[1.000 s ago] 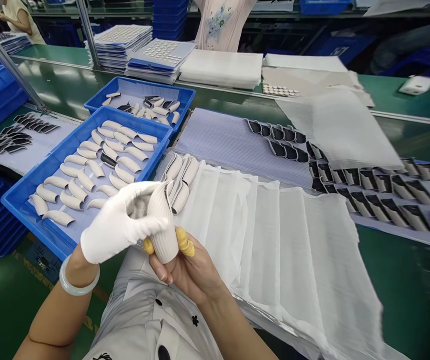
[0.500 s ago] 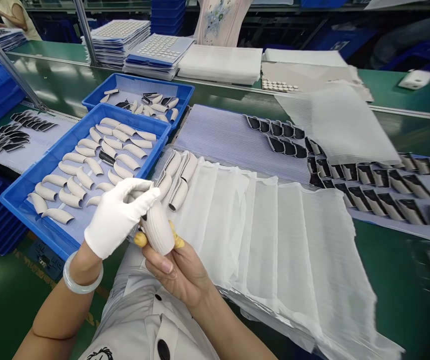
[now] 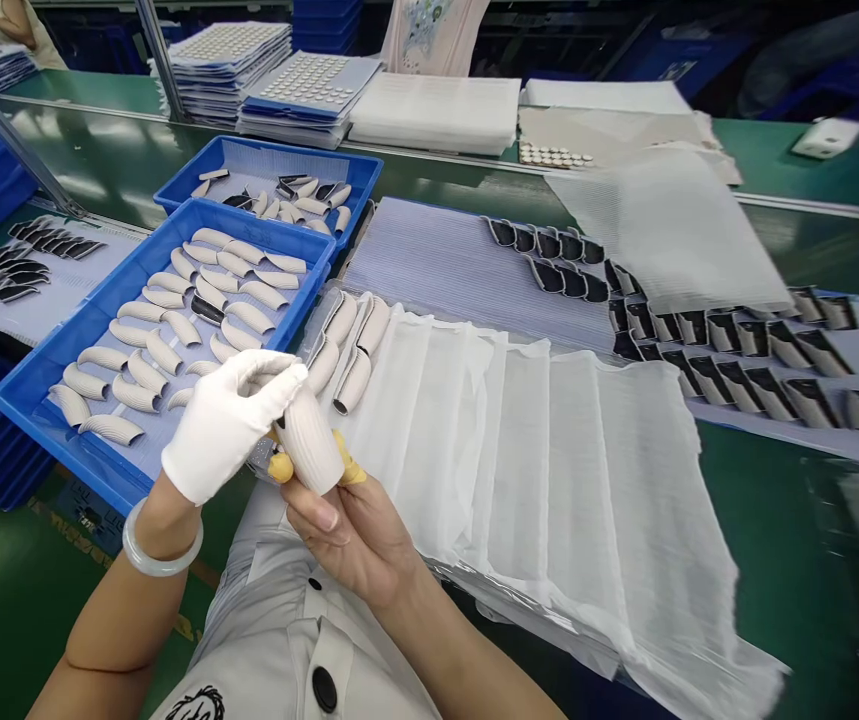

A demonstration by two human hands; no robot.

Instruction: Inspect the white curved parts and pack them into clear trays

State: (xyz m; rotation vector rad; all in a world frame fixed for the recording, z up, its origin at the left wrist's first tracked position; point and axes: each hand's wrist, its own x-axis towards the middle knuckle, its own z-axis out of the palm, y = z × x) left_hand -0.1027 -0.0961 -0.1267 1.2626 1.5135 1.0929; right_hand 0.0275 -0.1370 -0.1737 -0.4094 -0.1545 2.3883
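Posts [image 3: 16, 135] of metal rise over the left of a glossy green workbench [image 3: 110, 150], a blue tray [image 3: 61, 452] at its near edge. Past the tray's right edge, the gloved left hand [image 3: 223, 425] and yellow-capped right hand [image 3: 360, 545] together grasp one cream piece [image 3: 314, 445], ribbed and rounded. White cloth [image 3: 519, 450] lies in folds alongside; dark-lined pieces [image 3: 723, 334] sit in rows farther right.

The left hand [image 3: 223, 425] partly hides the ribbed piece [image 3: 311, 442].
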